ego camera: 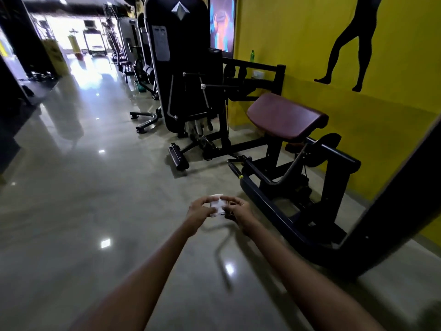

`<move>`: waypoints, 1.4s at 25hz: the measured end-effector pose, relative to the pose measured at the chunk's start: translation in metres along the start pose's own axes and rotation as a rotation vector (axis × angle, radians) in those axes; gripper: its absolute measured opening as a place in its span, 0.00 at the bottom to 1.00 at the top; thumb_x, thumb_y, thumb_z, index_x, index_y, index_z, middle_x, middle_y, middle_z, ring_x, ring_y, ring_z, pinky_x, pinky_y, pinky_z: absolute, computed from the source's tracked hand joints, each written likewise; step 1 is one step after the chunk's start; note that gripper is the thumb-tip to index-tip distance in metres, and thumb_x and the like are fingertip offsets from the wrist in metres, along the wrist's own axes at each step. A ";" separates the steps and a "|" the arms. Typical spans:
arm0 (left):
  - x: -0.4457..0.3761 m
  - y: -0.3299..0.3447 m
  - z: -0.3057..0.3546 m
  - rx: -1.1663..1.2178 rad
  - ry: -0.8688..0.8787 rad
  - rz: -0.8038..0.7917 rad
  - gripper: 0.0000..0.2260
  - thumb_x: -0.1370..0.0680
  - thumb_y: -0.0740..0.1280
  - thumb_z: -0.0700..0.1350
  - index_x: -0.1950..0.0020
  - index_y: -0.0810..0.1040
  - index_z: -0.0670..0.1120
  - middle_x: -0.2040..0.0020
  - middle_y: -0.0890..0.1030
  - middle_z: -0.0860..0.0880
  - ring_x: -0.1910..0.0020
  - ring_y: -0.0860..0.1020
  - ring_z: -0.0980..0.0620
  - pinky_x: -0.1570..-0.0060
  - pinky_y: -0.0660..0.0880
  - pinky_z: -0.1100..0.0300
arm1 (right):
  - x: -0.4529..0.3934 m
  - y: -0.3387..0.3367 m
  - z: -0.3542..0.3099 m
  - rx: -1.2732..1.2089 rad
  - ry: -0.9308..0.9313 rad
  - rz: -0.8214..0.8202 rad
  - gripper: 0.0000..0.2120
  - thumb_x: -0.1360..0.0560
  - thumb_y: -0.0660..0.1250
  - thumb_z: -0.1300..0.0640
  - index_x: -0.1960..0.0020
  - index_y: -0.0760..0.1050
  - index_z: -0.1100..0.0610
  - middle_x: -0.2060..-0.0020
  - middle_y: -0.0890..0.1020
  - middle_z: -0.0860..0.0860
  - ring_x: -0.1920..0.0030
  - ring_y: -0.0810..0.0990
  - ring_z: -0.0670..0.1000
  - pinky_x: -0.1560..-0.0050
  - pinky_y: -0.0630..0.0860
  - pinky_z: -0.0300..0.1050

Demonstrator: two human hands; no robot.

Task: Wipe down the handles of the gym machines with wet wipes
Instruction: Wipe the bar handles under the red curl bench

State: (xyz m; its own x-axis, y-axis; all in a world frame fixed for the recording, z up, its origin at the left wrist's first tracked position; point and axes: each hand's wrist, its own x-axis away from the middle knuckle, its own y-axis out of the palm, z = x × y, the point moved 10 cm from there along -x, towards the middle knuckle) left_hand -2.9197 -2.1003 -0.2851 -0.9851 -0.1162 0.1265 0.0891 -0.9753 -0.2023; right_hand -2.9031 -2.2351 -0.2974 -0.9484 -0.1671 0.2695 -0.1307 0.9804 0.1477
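Observation:
A small white wet wipe (217, 206) sits between both my hands, held out in front of me above the shiny floor. My left hand (200, 210) grips its left side with curled fingers. My right hand (236, 210) pinches its right side. Ahead and to the right stands a black curl machine with a maroon arm pad (285, 117). Its curved bar handle (292, 164) hangs below the pad, roughly an arm's length beyond my hands.
A tall black weight stack tower (182, 65) stands behind the pad, with more machines (130, 41) lined up beyond it. A yellow wall (298, 39) runs along the right. A thick black frame beam (401, 211) slants across the right foreground. Glossy floor (83, 187) spreads to the left.

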 end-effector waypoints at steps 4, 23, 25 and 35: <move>-0.089 -0.009 0.001 -0.013 -0.053 -0.025 0.16 0.27 0.68 0.31 0.41 0.78 0.41 0.46 0.78 0.42 0.57 0.77 0.54 0.63 0.77 0.70 | -0.085 0.007 -0.016 0.010 0.037 0.058 0.13 0.27 0.64 0.72 0.47 0.78 0.60 0.62 0.79 0.53 0.66 0.76 0.49 0.67 0.74 0.36; -0.470 0.053 -0.061 -0.297 -0.058 -0.541 0.15 0.30 0.66 0.28 0.46 0.78 0.41 0.52 0.77 0.47 0.67 0.74 0.55 0.65 0.73 0.69 | -0.412 -0.047 0.013 0.004 0.194 0.574 0.14 0.29 0.62 0.75 0.47 0.77 0.66 0.64 0.77 0.53 0.70 0.72 0.46 0.74 0.70 0.31; -0.495 0.066 -0.071 -0.324 -0.070 -0.549 0.16 0.31 0.66 0.28 0.45 0.78 0.39 0.52 0.77 0.47 0.69 0.74 0.57 0.66 0.72 0.69 | -0.437 -0.060 0.029 0.023 0.232 0.608 0.14 0.30 0.63 0.75 0.48 0.77 0.64 0.62 0.78 0.53 0.68 0.74 0.46 0.72 0.71 0.31; -0.560 0.135 -0.116 -0.733 0.368 -0.876 0.25 0.35 0.65 0.47 0.39 0.77 0.41 0.37 0.76 0.43 0.37 0.72 0.43 0.40 0.59 0.60 | -0.477 -0.109 0.062 0.384 0.266 0.941 0.16 0.32 0.62 0.72 0.47 0.80 0.63 0.50 0.81 0.56 0.50 0.79 0.54 0.52 0.69 0.33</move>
State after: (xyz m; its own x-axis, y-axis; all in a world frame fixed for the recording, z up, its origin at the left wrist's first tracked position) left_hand -2.3732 -2.1449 -0.4956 -0.6628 0.7106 0.2362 -0.6196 -0.3434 -0.7059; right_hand -2.4547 -2.2560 -0.5012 -0.6268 0.7076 0.3262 0.4996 0.6862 -0.5288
